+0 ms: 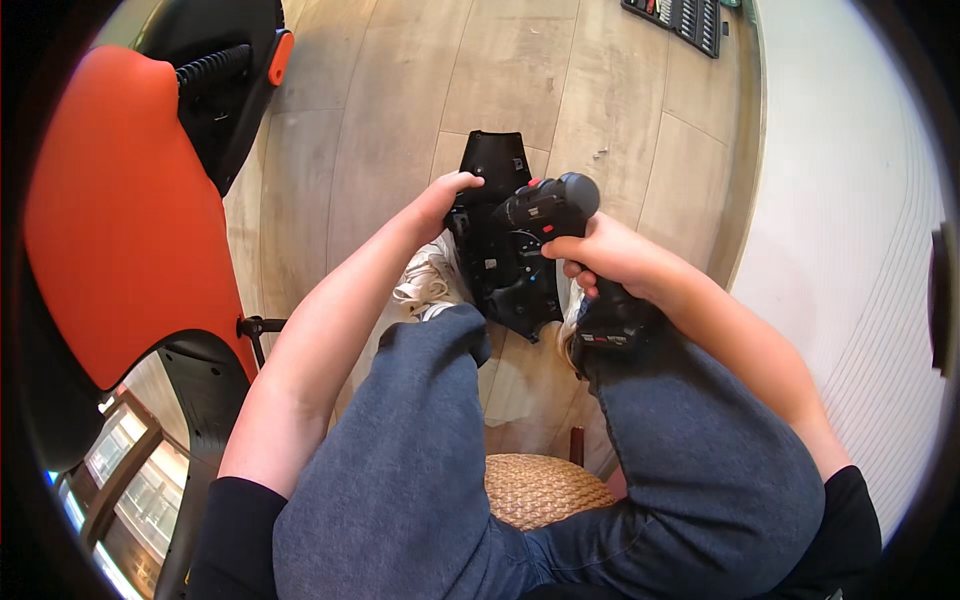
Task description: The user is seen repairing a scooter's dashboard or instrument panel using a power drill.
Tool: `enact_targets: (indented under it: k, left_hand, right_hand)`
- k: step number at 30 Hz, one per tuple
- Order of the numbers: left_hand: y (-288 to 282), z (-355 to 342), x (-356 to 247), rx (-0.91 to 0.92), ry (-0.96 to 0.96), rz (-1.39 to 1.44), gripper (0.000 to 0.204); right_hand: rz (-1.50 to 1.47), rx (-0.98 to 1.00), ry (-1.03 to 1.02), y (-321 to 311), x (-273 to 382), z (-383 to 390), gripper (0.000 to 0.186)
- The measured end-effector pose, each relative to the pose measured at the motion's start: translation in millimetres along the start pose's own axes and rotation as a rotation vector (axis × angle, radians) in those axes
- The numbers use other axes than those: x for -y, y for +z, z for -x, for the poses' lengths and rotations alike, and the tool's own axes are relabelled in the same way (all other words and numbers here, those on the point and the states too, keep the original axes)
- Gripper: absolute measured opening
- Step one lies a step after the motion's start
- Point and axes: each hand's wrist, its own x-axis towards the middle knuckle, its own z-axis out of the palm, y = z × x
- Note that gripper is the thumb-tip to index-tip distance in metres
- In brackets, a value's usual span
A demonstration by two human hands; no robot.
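Observation:
A black moulded plastic panel (497,155) stands between my feet above the wooden floor, its ribbed inner side facing up. My left hand (440,203) is closed on its left edge, the thumb lying on top near the upper end. In my right hand (605,255) is a black cordless drill (540,207) with small red parts, held by the handle. The drill body points left across the panel, and its battery (612,330) is down by my right knee. Its tip is hard to make out against the black plastic, so I cannot tell whether it touches a screw.
A large orange and black machine (130,210) with a coil spring stands at the left. An open socket set case (690,22) lies at the far right. A few tiny metal pieces (600,154) lie on the floor. A white wall is at the right, a woven stool (540,490) beneath me.

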Motion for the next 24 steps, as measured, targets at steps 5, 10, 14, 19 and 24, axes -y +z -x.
enact_targets:
  k: [5, 10, 14, 19, 24]
  left_hand:
    - [-21, -4, 20, -0.044, 0.203, -0.109, 0.047]
    - [-21, 12, 42, -0.167, 0.344, -0.304, 0.062]
    - [-9, 40, 71, -0.386, 0.391, -0.376, 0.093]
    - [8, 50, 102, -0.444, 0.485, -0.679, 0.115]
    - [-1, 42, 94, -0.337, 0.366, -0.565, 0.115]
  right_hand:
    - [0.008, -0.088, -0.044, -1, 13, 10, 0.023]
    - [0.085, -0.17, -0.09, -14, 14, 16, 0.023]
    - [0.101, -0.154, -0.099, -14, 3, 11, 0.02]
    - [0.113, -0.143, -0.064, -2, -9, -5, 0.021]
    - [0.095, -0.161, -0.015, 1, -15, -23, 0.028]
